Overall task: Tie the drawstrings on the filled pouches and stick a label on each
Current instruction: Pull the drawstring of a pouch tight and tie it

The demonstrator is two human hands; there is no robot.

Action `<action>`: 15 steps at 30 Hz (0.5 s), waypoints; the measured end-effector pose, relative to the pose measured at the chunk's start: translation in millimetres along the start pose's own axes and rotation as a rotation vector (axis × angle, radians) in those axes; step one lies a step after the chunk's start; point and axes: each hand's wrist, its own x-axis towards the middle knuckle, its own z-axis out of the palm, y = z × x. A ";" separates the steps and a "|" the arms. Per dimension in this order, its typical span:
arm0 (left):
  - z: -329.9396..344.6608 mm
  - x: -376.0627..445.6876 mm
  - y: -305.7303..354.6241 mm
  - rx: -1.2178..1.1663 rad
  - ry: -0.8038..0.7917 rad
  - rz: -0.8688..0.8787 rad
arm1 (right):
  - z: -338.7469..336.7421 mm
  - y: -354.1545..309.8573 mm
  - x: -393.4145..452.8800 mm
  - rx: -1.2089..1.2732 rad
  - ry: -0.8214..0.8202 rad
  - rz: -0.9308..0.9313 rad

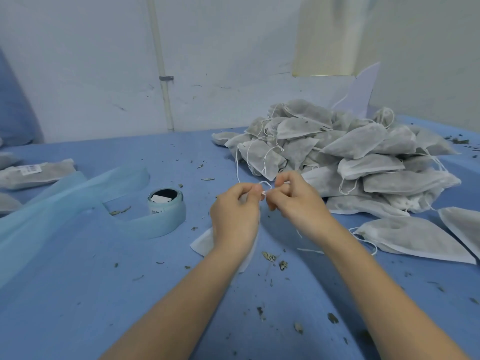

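A white pouch (204, 244) lies on the blue table under my left hand (235, 214), mostly hidden by the hand and forearm. Its thin white drawstring (265, 185) forms a small loop between my hands. My left hand pinches one strand of it and my right hand (293, 198) pinches the other, fingertips nearly touching. A roll of labels (166, 203) with a long pale blue backing strip stands to the left of my hands. A big heap of filled grey-white pouches (350, 157) sits behind and to the right.
A labelled pouch (39, 172) lies at the far left with others partly cut off. Single pouches (415, 240) lie at the right. Dried herb crumbs (270, 257) are scattered on the blue table cover (78, 307). A wall with a white pipe (162, 74) closes the back.
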 end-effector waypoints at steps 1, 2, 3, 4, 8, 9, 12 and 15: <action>-1.1 -0.8 0.7 -0.027 -0.012 -0.021 | -0.4 1.3 -1.1 0.018 0.004 0.012; -2.2 -0.5 1.5 -0.049 -0.021 -0.039 | -0.5 2.5 -2.2 0.037 0.001 0.033; -4.0 0.4 2.3 -0.075 -0.028 -0.059 | -0.9 4.1 -3.3 0.049 -0.009 0.057; -6.0 2.1 3.0 -0.115 -0.035 -0.084 | -1.8 5.7 -4.0 0.051 -0.022 0.085; -12.0 4.2 5.7 -0.278 -0.101 -0.176 | -5.5 10.7 -3.8 0.052 -0.063 0.120; -12.7 2.8 6.9 -0.288 -0.135 -0.172 | -5.7 10.7 -2.7 0.089 -0.050 0.131; -12.0 -2.3 9.3 -0.212 -0.206 -0.047 | -7.7 9.7 2.6 0.331 0.005 0.213; -13.3 -0.3 2.9 0.217 -0.137 0.234 | -11.9 10.2 3.7 0.477 -0.020 0.280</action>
